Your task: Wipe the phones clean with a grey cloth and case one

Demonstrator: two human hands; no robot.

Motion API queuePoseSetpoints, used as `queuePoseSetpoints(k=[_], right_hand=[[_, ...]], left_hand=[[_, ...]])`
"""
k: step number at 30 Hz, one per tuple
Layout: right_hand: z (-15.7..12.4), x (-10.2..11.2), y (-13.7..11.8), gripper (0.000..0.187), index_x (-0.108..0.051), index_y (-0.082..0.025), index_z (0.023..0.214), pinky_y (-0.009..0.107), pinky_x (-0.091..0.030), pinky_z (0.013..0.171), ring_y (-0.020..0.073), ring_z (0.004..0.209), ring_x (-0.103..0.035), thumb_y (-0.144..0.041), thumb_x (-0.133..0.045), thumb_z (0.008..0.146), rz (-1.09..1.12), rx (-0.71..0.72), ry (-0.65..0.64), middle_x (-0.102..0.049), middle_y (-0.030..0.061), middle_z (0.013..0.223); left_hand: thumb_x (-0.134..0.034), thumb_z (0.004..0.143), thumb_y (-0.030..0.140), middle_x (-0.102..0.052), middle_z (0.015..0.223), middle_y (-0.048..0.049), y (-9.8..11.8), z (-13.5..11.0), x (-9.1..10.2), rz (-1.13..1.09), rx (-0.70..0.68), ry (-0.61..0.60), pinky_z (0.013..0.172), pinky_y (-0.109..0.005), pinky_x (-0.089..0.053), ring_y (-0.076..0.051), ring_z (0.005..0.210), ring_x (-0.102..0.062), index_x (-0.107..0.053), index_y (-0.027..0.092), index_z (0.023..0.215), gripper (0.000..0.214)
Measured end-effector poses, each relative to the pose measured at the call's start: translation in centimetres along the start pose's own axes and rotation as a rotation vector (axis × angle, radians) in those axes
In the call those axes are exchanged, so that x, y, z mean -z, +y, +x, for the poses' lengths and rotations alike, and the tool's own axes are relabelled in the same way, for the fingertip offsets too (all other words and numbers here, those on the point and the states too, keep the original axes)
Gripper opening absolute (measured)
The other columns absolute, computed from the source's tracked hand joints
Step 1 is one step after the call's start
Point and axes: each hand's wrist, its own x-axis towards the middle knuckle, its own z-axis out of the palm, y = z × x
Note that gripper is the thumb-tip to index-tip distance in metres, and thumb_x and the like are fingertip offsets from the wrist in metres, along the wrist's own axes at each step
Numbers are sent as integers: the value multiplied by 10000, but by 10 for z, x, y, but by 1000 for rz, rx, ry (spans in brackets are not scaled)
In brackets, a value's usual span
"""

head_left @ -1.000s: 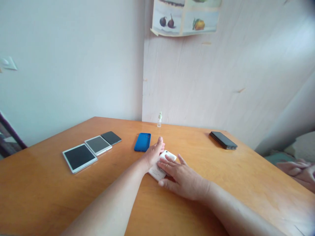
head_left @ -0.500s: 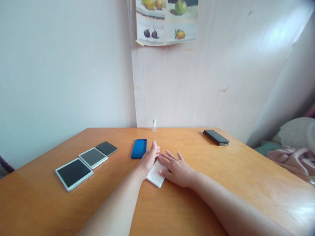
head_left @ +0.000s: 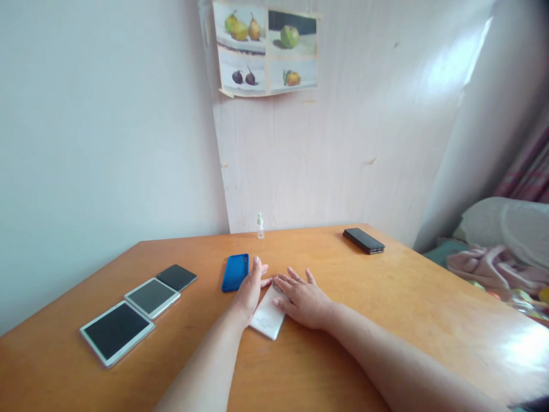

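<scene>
A flat white rectangular piece (head_left: 266, 318), perhaps folded paper or cloth, lies slantwise on the table between my hands. My left hand (head_left: 251, 290) stands on its edge along the left side of this piece, thumb up and fingers stretched forward. Flat over its upper right part rests my right hand (head_left: 301, 298), fingers spread and thumb on the white surface. The far end of the piece is partly hidden by the right fingers. Just beyond my left hand lies a blue phone case (head_left: 235, 273), hollow side up.
Two white-framed tablets (head_left: 115, 331) (head_left: 152, 296) and a dark flat device (head_left: 176, 277) lie in a row at left. A small clear pump bottle (head_left: 260, 226) stands at the table's back edge. Stacked dark phones (head_left: 363, 240) lie at back right. The wooden table (head_left: 326, 366) meets the wall behind.
The camera view has tilted and turned slightly right, so the objects sit further left in the picture. Both hands keep nearly the same pose around the white piece.
</scene>
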Motion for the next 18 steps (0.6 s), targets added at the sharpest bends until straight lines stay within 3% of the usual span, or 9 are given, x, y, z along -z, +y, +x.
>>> queuePoseSetpoints(k=[2,7,13,18], right_hand=[[-3,1,-1,751,-266,-235,1524,676,34,1108,347,1467,-98,-666,-327,912,6,13,2,-292,115,1567],[-13,1,-23,727,-276,-333,1508,609,39,1143,278,1464,-163,-689,-393,885,83,314,-16,-332,45,1557],[-3,3,-9,741,-273,-276,1518,695,27,1102,359,1466,-86,-673,-366,900,18,77,-15,-272,79,1579],[-20,6,-28,773,-281,-309,1513,614,53,1142,306,1465,-146,-717,-404,868,115,357,-93,-328,49,1558]], left_hand=[[-226,897,732,-410,1500,-149,0,1,1,-2,3,3,1044,-399,-435,-305,1295,-504,-493,182,1374,775],[-219,893,738,-391,1512,-147,-2,3,5,-51,42,-4,998,-397,-476,-304,1288,-512,-493,199,1359,763],[-275,891,732,-428,1485,-172,-4,6,5,-96,10,30,1104,-396,-368,-285,1279,-522,-526,153,1311,758],[-177,917,709,-383,1520,-138,-4,5,7,-55,9,6,1049,-431,-418,-292,1291,-510,-509,210,1335,731]])
